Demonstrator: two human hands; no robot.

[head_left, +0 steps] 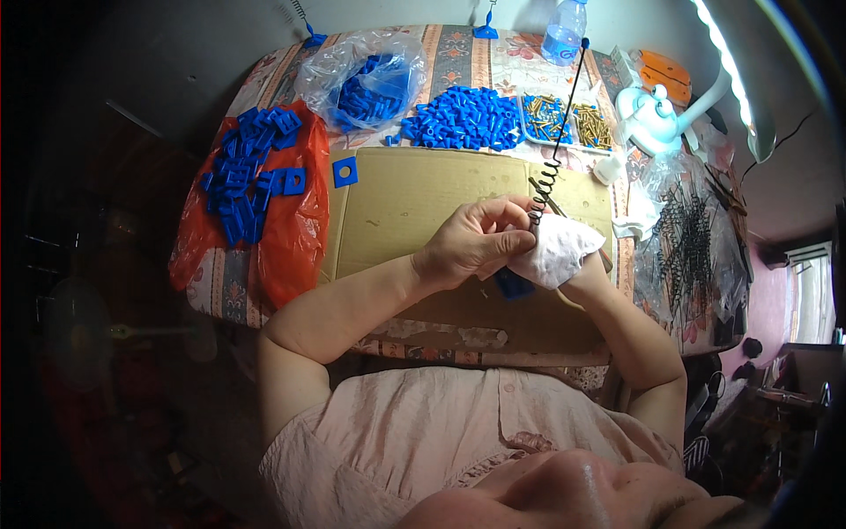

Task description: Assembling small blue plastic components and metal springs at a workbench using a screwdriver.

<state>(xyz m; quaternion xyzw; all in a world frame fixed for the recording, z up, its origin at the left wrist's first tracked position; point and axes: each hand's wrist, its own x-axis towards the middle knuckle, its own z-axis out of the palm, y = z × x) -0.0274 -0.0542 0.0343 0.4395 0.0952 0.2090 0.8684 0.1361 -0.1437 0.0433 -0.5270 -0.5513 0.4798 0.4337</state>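
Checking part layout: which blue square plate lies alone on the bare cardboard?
The single blue square plate with a centre hole, at the cardboard sheet's upper-left corner. The other plates are heaped on the orange plastic bag.

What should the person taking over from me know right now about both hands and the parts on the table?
Left hand: closed on a small blue part over the cardboard sheet.
Right hand: wrapped in white cloth, gripping a tool on a coiled cord.
Supplies: blue square plates on the orange bag at left, blue blocks in a pile at the back, brass pieces in trays.
Done: no separate finished pile can be told.
Left: the big piles suggest many parts remain.
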